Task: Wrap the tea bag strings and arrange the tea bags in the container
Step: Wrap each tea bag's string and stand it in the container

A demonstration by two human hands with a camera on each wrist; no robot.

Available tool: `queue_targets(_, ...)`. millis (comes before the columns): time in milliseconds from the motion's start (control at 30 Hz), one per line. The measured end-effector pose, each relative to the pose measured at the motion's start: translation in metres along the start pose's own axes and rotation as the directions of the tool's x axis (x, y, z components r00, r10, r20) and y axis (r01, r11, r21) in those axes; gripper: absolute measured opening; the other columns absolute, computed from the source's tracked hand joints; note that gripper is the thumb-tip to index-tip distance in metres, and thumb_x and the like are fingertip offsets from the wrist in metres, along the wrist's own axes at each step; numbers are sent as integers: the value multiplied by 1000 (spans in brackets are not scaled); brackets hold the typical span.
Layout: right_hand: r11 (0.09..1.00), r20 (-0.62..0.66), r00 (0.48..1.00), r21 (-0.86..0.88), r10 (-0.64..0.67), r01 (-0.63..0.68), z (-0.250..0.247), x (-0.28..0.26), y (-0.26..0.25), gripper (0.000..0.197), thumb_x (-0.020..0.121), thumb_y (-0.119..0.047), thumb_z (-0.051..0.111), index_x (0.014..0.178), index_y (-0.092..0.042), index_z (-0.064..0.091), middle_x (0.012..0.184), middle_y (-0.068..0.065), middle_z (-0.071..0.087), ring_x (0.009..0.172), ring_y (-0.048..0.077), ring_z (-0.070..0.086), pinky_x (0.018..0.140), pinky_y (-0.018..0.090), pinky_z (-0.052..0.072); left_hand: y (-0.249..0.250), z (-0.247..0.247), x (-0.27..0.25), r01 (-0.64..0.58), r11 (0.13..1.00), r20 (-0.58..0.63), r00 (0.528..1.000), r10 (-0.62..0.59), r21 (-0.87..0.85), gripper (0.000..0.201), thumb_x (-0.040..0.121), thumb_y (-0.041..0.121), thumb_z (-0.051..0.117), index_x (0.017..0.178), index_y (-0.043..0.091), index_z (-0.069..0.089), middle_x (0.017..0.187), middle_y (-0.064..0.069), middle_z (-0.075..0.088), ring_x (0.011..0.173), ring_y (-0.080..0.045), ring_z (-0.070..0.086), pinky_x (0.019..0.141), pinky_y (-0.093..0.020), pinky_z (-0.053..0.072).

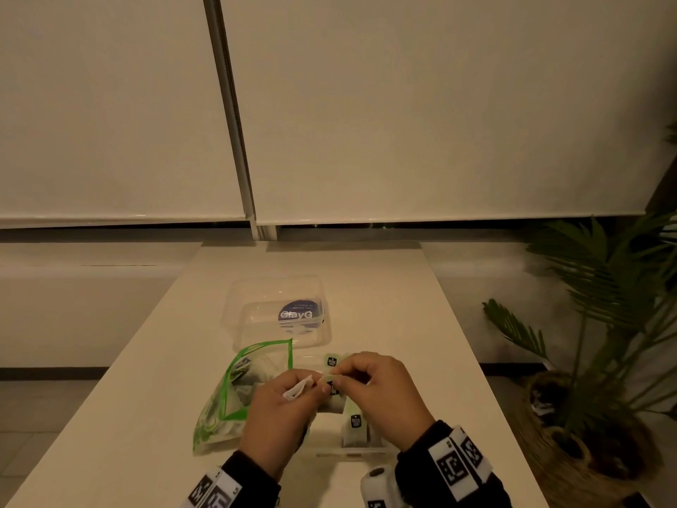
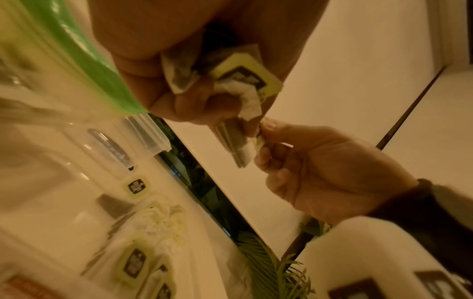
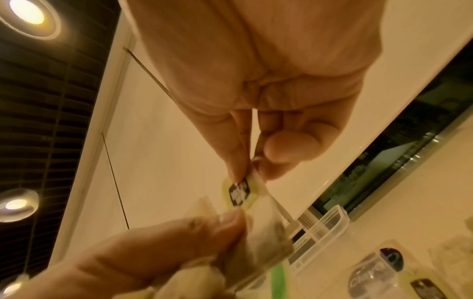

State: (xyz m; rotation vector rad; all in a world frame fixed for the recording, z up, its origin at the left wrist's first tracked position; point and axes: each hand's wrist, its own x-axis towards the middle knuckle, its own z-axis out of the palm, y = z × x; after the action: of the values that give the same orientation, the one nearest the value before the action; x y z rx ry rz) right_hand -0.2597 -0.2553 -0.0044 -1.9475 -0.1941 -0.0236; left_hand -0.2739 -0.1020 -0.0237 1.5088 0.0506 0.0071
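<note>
My left hand (image 1: 304, 392) grips a crumpled white tea bag (image 1: 297, 389) above the table. My right hand (image 1: 340, 379) pinches its pale green tag with a black label (image 3: 239, 192) between thumb and forefinger, close against the left fingers. In the left wrist view the left hand (image 2: 204, 97) holds the bunched tea bag paper (image 2: 249, 99) and another tag (image 2: 245, 74); the right hand (image 2: 261, 137) pinches just below. Under the hands stands a clear container (image 1: 351, 451) with several tagged tea bags (image 1: 355, 423) upright in it. The string is too thin to make out.
A zip bag with a green edge (image 1: 234, 390) holding more tea bags lies left of the hands. A clear plastic lid or box with a blue round label (image 1: 296, 313) sits farther back. A potted palm (image 1: 604, 324) stands right of the table (image 1: 421, 342).
</note>
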Motion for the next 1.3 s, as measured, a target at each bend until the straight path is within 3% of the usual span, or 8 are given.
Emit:
queue_targets(167,962,141,990,-270,1,37,-2,14,1,15,86,-16,65,79,-30,70,74,-10,66,69,2,60,64,18,48,-20,-4,9,104,979,0,994,-106,177,11,78,3,71,73,-7,69,50,-4,50,48,-14,39,46,-19,32)
queue_targets(333,719,354,934,-660,39,220,-8,28,4,14,87,-19,55,94,-25,66,91,-4,67,88,18,59,69,27,39,-24,0,12,197,915,25,975,-220,352,16,69,21,70,58,10,66,43,6,47,39,-8,38,44,-22,29)
queue_targets(600,757,365,895,-651,258,48,11,85,44,16,83,-9,66,98,-14,71,92,-1,63,84,12,54,75,23,42,-33,-7,11,278,919,25,955,-297,280,15,76,28,68,75,18,79,44,9,52,39,-3,44,49,-25,34)
queue_targets(733,698,388,865,-714,317,64,29,105,55,19,86,-7,64,104,-10,70,100,3,65,91,18,58,75,24,41,-46,-11,14,304,908,-63,952,-299,288,12,77,24,73,78,12,69,77,-4,71,67,-15,64,70,-31,52)
queue_targets(867,615,357,866,-785,351,75,43,119,60,21,88,-9,56,104,-12,70,112,7,67,103,26,62,82,30,48,-49,-15,13,290,917,-36,956,-291,273,3,81,14,72,83,12,73,69,0,73,57,-5,61,59,-17,47)
queue_targets(967,525,315,869,-848,381,77,50,129,65,22,88,-12,58,107,-11,70,112,8,67,100,28,64,83,33,52,-49,-17,13,309,920,-4,948,-317,240,19,69,26,72,80,12,74,67,0,73,59,-5,60,61,-17,46)
queue_targets(1067,462,256,903,-884,346,74,53,137,66,24,91,-16,60,113,-8,66,117,10,62,103,29,63,82,33,49,-52,-19,13,315,919,-7,947,-322,238,8,78,17,73,80,9,75,66,-2,72,56,-5,58,55,-14,43)
queue_targets(1300,425,202,930,-904,307,57,49,143,72,33,92,-15,59,123,-4,55,126,12,49,111,32,58,89,38,47,-52,-17,14,363,919,59,925,-375,152,18,72,23,72,81,7,74,67,-4,70,47,-11,47,46,-18,37)
